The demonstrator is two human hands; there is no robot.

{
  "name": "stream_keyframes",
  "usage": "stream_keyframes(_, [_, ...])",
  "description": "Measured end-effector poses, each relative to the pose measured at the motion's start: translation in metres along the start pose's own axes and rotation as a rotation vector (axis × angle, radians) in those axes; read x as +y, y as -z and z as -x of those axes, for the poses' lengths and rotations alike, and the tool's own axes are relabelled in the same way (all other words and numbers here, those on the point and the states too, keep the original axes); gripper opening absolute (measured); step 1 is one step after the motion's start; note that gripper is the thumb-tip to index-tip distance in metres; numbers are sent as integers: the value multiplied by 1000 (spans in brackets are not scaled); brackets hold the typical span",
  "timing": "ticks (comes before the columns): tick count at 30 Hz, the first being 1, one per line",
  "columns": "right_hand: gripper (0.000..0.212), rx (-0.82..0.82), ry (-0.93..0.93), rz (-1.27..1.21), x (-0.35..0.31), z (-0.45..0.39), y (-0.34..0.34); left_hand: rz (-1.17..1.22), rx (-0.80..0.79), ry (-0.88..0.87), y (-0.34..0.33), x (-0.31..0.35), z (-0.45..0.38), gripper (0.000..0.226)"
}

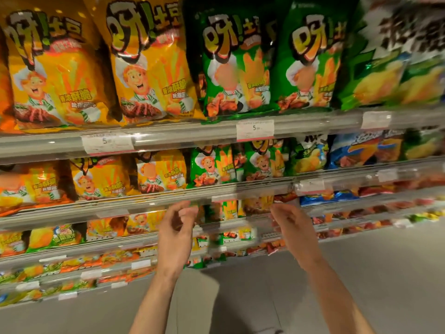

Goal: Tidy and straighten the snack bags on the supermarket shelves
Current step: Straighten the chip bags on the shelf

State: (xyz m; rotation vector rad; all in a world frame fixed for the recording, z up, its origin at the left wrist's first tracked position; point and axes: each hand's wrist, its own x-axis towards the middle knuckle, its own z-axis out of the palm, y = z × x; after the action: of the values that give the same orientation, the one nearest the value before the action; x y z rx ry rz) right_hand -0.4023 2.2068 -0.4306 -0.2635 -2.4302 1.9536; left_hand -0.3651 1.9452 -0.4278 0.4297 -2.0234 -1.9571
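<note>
Both hands up, left hand (pixel 177 227) and right hand (pixel 292 225) loosely curled, empty; green bags (pixel 225 209) just ahead look light, crinkly, best pinched by top corners.

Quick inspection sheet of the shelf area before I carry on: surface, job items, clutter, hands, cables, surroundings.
Surface: tiered shelves with price tags on the rails.
Job's things: orange snack bags at left, green snack bags at right, upright on the top tier.
Clutter: nothing seen.
Grippers: left hand and right hand raised before lower tiers, fingers loosely curled, holding nothing.
Cables: nothing seen.
Surroundings: grey floor.
</note>
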Motion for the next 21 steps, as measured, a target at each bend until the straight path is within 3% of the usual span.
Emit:
stream_keyframes(15, [10, -21, 80, -81, 9, -87, 211, 0, 62, -44, -242, 53, 37, 8])
stream_keyframes(21, [9, -18, 50, -99, 18, -111, 264, -3, 73, -36, -298, 69, 44, 9])
